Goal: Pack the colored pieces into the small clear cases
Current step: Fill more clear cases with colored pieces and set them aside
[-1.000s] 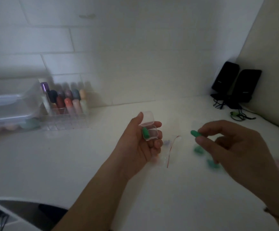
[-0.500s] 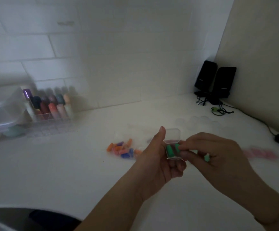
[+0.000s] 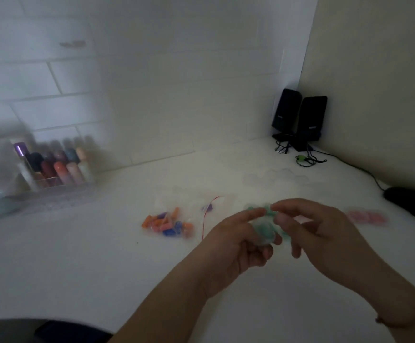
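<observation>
Clear plastic, blurred, shows between the hands: the small case [image 3: 263, 232] with green pieces [image 3: 267, 229] inside sits in the curled fingers of the left hand [image 3: 236, 246], thumb raised toward its top. Just right of it, the right hand [image 3: 325, 233] pinches at the case's upper edge; whether it holds a piece is unclear. Left of the left hand lies a pile of orange and blue pieces [image 3: 168, 224]; beyond the right hand, pink pieces [image 3: 367, 216].

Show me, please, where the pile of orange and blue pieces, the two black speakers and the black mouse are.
pile of orange and blue pieces [image 3: 168, 224]: head view, middle of the pile.
black speakers [image 3: 310, 120]: head view, front of the right one.
black mouse [image 3: 412, 204]: head view, its top.
</observation>
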### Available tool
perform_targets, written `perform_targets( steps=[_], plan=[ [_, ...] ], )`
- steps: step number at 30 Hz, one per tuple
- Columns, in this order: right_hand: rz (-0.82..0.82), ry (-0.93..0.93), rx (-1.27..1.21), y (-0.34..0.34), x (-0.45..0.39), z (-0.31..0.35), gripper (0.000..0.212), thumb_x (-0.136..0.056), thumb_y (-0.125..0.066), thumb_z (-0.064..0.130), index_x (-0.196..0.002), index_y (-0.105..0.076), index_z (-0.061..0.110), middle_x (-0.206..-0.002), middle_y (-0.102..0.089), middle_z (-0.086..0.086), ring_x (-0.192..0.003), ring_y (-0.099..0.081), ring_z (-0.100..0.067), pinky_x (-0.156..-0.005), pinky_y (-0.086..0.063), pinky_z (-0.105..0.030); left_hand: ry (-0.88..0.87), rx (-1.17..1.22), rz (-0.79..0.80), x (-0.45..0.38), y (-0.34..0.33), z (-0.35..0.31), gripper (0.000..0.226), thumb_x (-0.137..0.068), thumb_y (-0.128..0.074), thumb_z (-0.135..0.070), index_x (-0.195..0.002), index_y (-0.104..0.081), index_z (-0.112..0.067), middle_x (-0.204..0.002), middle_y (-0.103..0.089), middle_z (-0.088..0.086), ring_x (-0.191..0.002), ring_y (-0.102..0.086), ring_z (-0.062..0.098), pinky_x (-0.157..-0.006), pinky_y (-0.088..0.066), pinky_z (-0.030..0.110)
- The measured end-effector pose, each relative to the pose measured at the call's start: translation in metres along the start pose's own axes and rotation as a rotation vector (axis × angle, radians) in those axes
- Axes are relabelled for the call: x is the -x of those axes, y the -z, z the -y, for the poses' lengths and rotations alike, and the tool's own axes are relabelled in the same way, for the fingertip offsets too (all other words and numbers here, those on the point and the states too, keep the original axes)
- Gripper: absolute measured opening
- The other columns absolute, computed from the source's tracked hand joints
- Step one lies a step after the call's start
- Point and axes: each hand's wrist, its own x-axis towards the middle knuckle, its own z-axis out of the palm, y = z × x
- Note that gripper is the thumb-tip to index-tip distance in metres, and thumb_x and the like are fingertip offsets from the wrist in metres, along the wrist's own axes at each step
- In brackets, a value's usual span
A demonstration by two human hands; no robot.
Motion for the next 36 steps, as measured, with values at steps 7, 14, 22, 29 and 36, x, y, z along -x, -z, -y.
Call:
perform_targets(
  steps=[7,14,22,29,36],
  plan=[
    [-0.019,-0.052,0.009,0.009,0.017,-0.012,0.022,-0.080,-0.076,0.020,-0.093,-0.070,0.037,-0.092,-0.068,0.023,-0.062,-0.064,-0.008,-0.058,-0.047,-0.012,-0.086,-0.360,-0.044,-0.008,-0.019,0.013,0.081,-0.069,-0.056,-0.004,-0.143,-0.031,-0.027,-0.082,-0.067,0.009,-0.074,-0.061,0.017,-0.068,-0.043,0.032],
    [-0.127,-0.088,-0.158,0.021,0.025,-0.038,0.024,-0.074,-0.079,0.010,-0.082,-0.073,0.032,-0.082,-0.072,0.011,-0.062,-0.056,-0.009,-0.055,-0.045,-0.018,-0.174,-0.803,-0.096,-0.020,-0.032,0.026,0.073,-0.088,-0.059,-0.006,-0.147,-0.025,-0.031,-0.095,-0.072,-0.001,-0.085,-0.069,0.012,-0.087,-0.055,0.036],
    [-0.135,-0.376,-0.237,0.041,-0.003,-0.085,0.014,-0.078,-0.075,0.000,-0.090,-0.068,0.001,-0.076,-0.069,-0.024,-0.055,-0.063,-0.019,-0.055,-0.056,-0.026,-0.332,-1.421,-0.142,-0.026,-0.037,0.029,0.021,-0.090,-0.048,-0.019,-0.090,-0.069,-0.020,-0.073,-0.061,-0.010,-0.060,-0.052,0.002,-0.056,-0.035,0.010],
    [-0.148,-0.257,0.259,0.028,-0.013,-0.091,0.013,-0.078,-0.078,0.026,-0.087,-0.071,0.019,-0.072,-0.066,0.010,-0.063,-0.060,0.000,-0.062,-0.040,-0.009,-0.315,-1.439,-0.076,-0.030,-0.032,0.040,0.018,-0.096,-0.045,-0.027,-0.092,-0.061,-0.021,-0.082,-0.062,-0.007,-0.069,-0.051,0.008,-0.066,-0.042,0.025],
    [-0.245,-0.192,0.480,0.044,-0.041,-0.071,0.013,-0.084,-0.067,0.043,-0.093,-0.066,0.033,-0.084,-0.065,0.016,-0.073,-0.059,-0.004,-0.070,-0.044,-0.023,-0.431,-1.253,-0.139,-0.030,-0.021,0.043,0.014,-0.084,-0.051,-0.028,-0.075,-0.056,-0.019,-0.059,-0.050,-0.010,-0.055,-0.045,0.007,-0.053,-0.034,0.017]
  ],
)
